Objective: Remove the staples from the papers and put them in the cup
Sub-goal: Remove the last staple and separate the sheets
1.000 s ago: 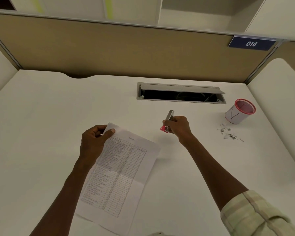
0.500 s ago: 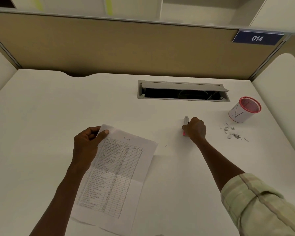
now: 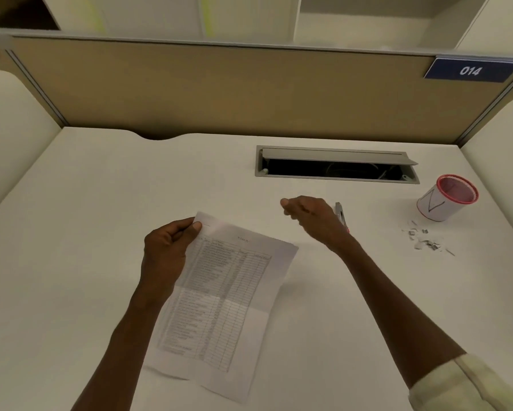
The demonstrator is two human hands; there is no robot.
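L hand (image 3: 167, 250) pinches the papers (image 3: 219, 304) by the top corner. R hand (image 3: 311, 216) is loose, holds nothing. Staple remover (image 3: 341, 215) lies just right of it. Staples (image 3: 427, 241) sit further right, near the cup (image 3: 445, 198); R hand is closer.

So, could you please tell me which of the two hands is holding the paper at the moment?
The left hand pinches the top corner of the paper. The right hand holds nothing, hovering beside the staple remover on the desk.
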